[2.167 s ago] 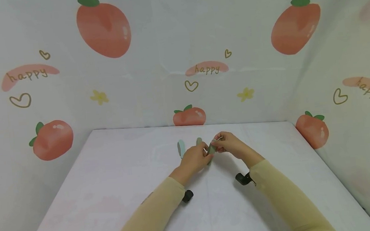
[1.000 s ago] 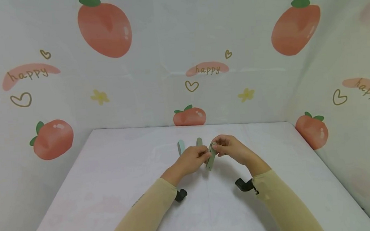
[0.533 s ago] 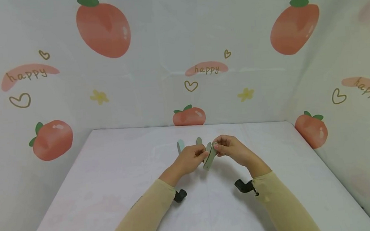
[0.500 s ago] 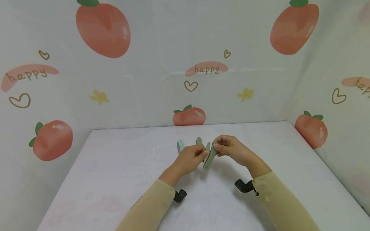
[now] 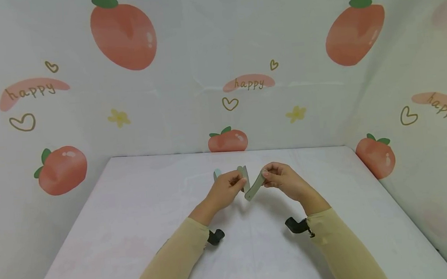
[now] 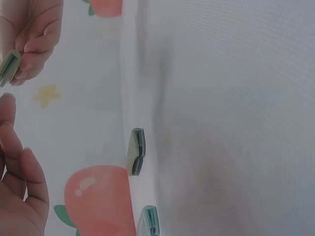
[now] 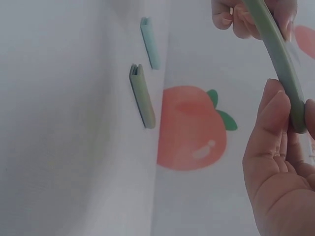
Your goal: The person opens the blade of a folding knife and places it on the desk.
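My right hand (image 5: 283, 180) pinches the far end of a green-handled folding knife (image 5: 255, 186) between thumb and fingers, above the table. Its handle slants down to the pivot, and a thin blade (image 5: 247, 178) stands up from there, making a V. My left hand (image 5: 224, 190) pinches this blade at its side. In the right wrist view the curved green handle runs from the right fingers up to the left hand. Behind the left hand lie a folded olive-green knife (image 7: 142, 98) and a folded light-blue knife (image 7: 150, 44), partly hidden in the head view.
The white-covered table (image 5: 156, 241) reaches back to a white curtain (image 5: 186, 72) printed with red fruit. Black wrist cameras (image 5: 297, 225) hang under both sleeves.
The knife's blade has swung out from the handle, from nearly folded to a wide V. My left hand has shifted slightly left and away; the right hand has moved little.
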Motion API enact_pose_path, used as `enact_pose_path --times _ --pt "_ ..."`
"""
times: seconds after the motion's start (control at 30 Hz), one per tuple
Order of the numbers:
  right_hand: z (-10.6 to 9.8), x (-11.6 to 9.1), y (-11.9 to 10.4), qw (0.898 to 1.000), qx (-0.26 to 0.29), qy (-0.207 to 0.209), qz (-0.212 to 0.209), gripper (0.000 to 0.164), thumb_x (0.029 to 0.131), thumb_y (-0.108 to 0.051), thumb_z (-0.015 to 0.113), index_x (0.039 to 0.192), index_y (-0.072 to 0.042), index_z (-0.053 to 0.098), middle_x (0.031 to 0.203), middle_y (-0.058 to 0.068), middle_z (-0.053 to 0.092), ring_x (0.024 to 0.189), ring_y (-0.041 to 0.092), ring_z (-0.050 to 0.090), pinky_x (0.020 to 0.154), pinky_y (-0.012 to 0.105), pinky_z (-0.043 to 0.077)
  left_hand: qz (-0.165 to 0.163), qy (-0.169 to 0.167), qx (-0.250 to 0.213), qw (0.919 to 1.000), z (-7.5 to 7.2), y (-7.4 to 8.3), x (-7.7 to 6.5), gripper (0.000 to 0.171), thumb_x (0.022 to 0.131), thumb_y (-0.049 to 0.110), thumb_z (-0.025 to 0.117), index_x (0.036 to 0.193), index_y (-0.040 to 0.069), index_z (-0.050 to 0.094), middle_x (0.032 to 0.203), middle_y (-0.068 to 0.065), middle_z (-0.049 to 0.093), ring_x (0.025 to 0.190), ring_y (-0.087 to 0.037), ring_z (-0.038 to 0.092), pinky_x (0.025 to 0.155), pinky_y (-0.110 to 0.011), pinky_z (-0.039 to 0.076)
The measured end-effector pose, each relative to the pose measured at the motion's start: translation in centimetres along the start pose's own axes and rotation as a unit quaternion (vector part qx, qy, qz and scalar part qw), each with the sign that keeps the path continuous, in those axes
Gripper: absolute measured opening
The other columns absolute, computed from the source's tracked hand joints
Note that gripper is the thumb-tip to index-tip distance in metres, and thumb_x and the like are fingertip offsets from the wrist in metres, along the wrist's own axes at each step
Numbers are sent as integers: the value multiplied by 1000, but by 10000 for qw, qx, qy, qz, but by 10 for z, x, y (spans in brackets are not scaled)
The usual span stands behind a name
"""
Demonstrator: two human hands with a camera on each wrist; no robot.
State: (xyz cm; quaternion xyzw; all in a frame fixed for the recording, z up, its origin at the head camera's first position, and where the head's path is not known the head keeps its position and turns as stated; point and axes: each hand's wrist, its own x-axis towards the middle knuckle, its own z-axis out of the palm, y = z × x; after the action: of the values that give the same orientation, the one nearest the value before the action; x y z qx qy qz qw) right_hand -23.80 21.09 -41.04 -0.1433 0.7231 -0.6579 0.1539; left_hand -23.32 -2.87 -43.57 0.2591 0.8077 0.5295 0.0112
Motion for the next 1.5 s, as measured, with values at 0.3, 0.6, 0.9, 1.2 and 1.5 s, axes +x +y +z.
enact_pose_path --times 0.3,0.6,0.9,1.2,1.5 --pt "-2 -1 2 9987 466 189 68 15 104 -10 54 111 3 52 95 5 64 88 15 67 83 27 54 104 587 -166 9981 -2 -1 -1 20 102 18 60 85 9 61 81 -3 70 77 -17 66 69 -31 50" --pt "-3 -4 2 9972 702 207 140 13 104 -9 55 111 1 52 94 5 67 88 15 68 84 27 54 294 1449 -313 9885 -4 -5 -2 19 101 13 62 82 9 61 78 -3 69 71 -13 57 66 -28 45" --pt "-2 -1 2 9977 606 269 124 15 104 -10 55 111 2 51 95 6 66 87 15 68 82 26 54 -183 1255 -819 9885 -10 2 -8 13 101 11 60 93 0 60 88 -17 69 77 -19 58 69 -26 45" --pt "0 -2 -1 9982 483 304 183 14 104 -12 55 109 0 51 93 5 63 84 16 67 80 26 54 -1219 500 -746 9885 -16 -1 -13 13 97 17 68 102 8 59 88 -5 74 83 -15 62 76 -33 45" --pt "6 -2 0 9977 585 300 158 9 102 -9 57 108 -3 53 92 4 62 82 16 66 78 26 54 -1311 286 -573 9893 -18 -2 -16 13 97 18 68 101 8 60 87 -5 74 83 -15 62 77 -34 47"
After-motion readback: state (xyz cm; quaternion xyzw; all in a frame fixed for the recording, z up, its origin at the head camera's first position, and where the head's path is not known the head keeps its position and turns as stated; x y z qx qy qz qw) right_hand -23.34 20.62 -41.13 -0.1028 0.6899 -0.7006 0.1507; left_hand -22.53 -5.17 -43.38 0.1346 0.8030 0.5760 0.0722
